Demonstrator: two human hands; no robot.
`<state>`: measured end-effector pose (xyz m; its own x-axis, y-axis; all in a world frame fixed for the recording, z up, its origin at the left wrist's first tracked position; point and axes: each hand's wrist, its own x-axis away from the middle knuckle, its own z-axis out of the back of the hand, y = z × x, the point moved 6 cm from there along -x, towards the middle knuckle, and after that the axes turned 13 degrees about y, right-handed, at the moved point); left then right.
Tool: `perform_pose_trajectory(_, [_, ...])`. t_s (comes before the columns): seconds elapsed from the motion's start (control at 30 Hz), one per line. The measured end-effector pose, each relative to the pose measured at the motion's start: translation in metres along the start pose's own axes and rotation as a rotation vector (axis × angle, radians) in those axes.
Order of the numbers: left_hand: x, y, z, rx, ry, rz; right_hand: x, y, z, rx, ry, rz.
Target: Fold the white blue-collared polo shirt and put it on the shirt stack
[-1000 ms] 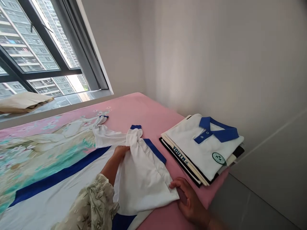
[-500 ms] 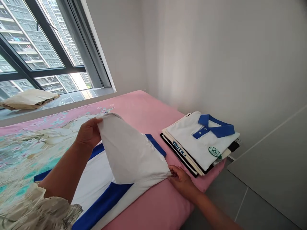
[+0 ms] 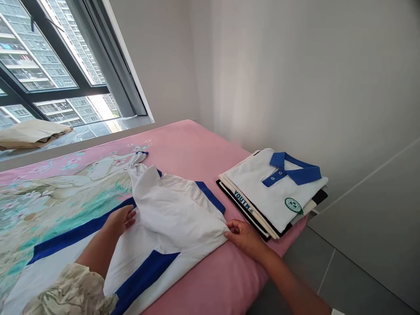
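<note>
Cloth this soft and light drapes and creases under us: the white cotton shirt with blue side stripes [image 3: 170, 218] lies on the pink bed [image 3: 203, 148], left hand [image 3: 122, 219] flat on its fold, right hand [image 3: 242, 235] pinching the corner edge

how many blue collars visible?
1: the blue collar on the top folded shirt of the stack, right of both hands. The spread shirt's collar is hidden.
</note>
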<state>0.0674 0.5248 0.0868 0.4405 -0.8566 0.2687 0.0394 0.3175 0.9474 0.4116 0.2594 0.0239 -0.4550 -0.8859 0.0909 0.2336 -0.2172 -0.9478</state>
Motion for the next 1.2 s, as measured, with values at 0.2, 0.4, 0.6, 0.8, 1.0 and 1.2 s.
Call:
perform_pose_trajectory(0.2, [0.016,-0.050,0.069,-0.209,-0.133,-0.071,-0.003,0.015,-0.007,-0.001,-0.065,-0.026])
perform_pose_trajectory(0.4, [0.055,-0.061,0.237,-0.644,-0.083,-0.248,-0.001,0.024,-0.010,0.078,-0.132,-0.025])
perform_pose_trajectory(0.6, [0.101,-0.090,0.372,-0.739,0.032,-0.376,-0.004,0.038,-0.008,0.104,-0.065,-0.068])
perform_pose_trajectory(0.8, [0.134,-0.113,0.387,-0.771,0.131,-0.391,-0.008,0.049,-0.005,0.308,-0.050,-0.075])
perform_pose_trajectory(1.0, [0.123,-0.114,0.377,-0.497,0.150,-0.364,-0.009,0.052,-0.008,0.268,-0.067,-0.059])
perform_pose_trajectory(1.2, [0.100,-0.112,0.373,-0.399,0.145,-0.341,-0.004,0.038,-0.006,0.338,-0.006,0.006])
